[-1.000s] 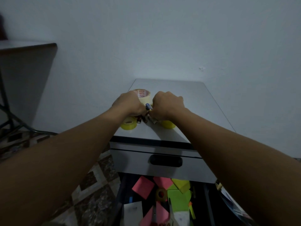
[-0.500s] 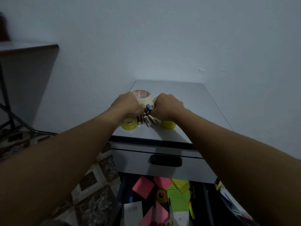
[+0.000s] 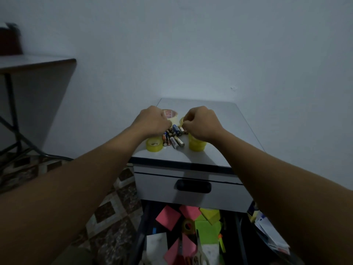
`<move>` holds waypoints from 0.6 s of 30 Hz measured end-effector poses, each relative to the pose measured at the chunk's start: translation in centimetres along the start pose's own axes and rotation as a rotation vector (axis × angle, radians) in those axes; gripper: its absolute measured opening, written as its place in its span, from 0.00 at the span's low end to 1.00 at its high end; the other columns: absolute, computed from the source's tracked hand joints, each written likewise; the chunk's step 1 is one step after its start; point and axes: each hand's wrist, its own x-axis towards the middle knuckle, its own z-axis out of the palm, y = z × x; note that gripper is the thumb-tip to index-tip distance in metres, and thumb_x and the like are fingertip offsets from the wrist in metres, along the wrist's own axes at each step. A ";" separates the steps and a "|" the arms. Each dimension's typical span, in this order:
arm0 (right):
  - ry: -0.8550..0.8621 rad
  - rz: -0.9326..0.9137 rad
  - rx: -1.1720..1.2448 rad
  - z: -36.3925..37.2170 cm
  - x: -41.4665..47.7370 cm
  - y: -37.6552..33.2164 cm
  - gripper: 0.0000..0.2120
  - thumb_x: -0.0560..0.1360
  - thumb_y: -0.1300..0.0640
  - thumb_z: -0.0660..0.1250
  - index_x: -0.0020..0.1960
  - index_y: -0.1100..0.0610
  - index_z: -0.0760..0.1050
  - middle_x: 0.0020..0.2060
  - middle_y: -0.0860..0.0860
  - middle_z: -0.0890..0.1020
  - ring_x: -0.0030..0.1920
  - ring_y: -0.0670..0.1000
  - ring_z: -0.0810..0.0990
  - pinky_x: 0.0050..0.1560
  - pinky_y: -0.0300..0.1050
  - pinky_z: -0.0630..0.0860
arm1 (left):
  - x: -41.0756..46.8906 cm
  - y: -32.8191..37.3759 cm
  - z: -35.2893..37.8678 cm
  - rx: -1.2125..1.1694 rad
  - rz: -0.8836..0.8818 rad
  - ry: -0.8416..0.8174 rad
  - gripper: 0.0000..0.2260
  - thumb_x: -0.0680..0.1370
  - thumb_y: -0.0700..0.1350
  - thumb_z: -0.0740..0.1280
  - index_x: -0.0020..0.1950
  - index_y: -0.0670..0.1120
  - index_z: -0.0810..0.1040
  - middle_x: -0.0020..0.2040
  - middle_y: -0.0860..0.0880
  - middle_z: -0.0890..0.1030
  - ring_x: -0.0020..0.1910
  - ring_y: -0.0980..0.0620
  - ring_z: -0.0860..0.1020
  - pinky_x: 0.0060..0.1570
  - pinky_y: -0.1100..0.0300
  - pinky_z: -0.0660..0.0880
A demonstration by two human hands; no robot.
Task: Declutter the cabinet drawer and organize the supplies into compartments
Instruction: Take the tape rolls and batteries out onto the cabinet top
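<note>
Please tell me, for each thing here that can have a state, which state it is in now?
Upper drawer: shut.
Lower drawer: pulled open, cluttered inside.
Batteries: lying in a loose pile on the cabinet top.
Yellow tape roll: lying flat.
Masking tape roll: lying flat, partly hidden.
Left hand: fingers curled by the batteries; grip hidden.
Right hand: fingers curled; grip hidden.
</note>
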 end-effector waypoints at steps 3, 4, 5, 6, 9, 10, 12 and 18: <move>0.016 -0.032 0.029 -0.5 -1.9 0.4 0.06 0.74 0.59 0.66 0.47 0.56 0.81 0.45 0.50 0.83 0.46 0.50 0.80 0.41 0.40 0.75 | -2.7 0.7 -0.6 -0.088 0.030 0.034 0.06 0.75 0.48 0.70 0.43 0.46 0.81 0.44 0.49 0.82 0.44 0.49 0.80 0.41 0.58 0.76; 0.024 -0.036 0.039 -0.7 -2.8 0.6 0.06 0.74 0.59 0.65 0.46 0.56 0.81 0.44 0.50 0.83 0.45 0.50 0.80 0.40 0.39 0.74 | -3.7 0.7 -0.6 -0.117 0.031 0.034 0.06 0.75 0.48 0.70 0.42 0.46 0.81 0.43 0.49 0.82 0.43 0.50 0.80 0.40 0.59 0.76; 0.035 -0.034 0.053 -0.7 -3.6 0.9 0.07 0.74 0.59 0.65 0.46 0.57 0.81 0.42 0.50 0.83 0.44 0.50 0.80 0.40 0.41 0.74 | -4.6 0.7 -0.5 -0.134 0.033 0.028 0.06 0.75 0.48 0.70 0.42 0.46 0.81 0.42 0.50 0.82 0.42 0.51 0.80 0.39 0.59 0.75; 0.046 -0.026 0.070 -0.6 -4.6 1.3 0.07 0.74 0.59 0.64 0.45 0.58 0.81 0.41 0.50 0.83 0.44 0.51 0.80 0.41 0.42 0.75 | -5.6 0.5 -0.1 -0.146 0.030 0.012 0.07 0.75 0.48 0.70 0.41 0.46 0.81 0.41 0.50 0.83 0.41 0.51 0.80 0.39 0.59 0.75; 0.076 0.025 0.133 0.1 -7.7 2.9 0.06 0.74 0.57 0.65 0.43 0.56 0.81 0.39 0.50 0.83 0.41 0.51 0.79 0.44 0.43 0.75 | -8.0 -0.6 2.0 -0.227 -0.005 -0.072 0.07 0.75 0.48 0.70 0.40 0.47 0.81 0.38 0.50 0.84 0.35 0.52 0.80 0.36 0.58 0.78; 0.077 0.035 0.151 0.4 -8.8 3.4 0.06 0.74 0.57 0.65 0.42 0.56 0.81 0.37 0.49 0.83 0.40 0.51 0.80 0.43 0.44 0.75 | -8.7 -1.1 2.9 -0.250 -0.022 -0.096 0.07 0.75 0.48 0.69 0.39 0.47 0.80 0.37 0.50 0.84 0.33 0.52 0.79 0.34 0.57 0.77; 0.093 0.034 0.167 1.2 -11.1 4.5 0.07 0.75 0.56 0.67 0.39 0.55 0.79 0.33 0.48 0.81 0.37 0.49 0.79 0.39 0.44 0.74 | -9.9 -2.2 5.1 -0.274 -0.062 -0.158 0.07 0.76 0.46 0.69 0.40 0.45 0.80 0.36 0.49 0.84 0.30 0.52 0.78 0.32 0.58 0.76; 0.081 0.013 0.201 3.2 -16.3 7.6 0.06 0.75 0.57 0.66 0.39 0.53 0.77 0.28 0.48 0.79 0.30 0.47 0.77 0.32 0.44 0.72 | -13.4 -5.9 12.0 -0.271 -0.156 -0.362 0.10 0.77 0.47 0.70 0.39 0.42 0.80 0.35 0.45 0.84 0.32 0.48 0.81 0.41 0.48 0.81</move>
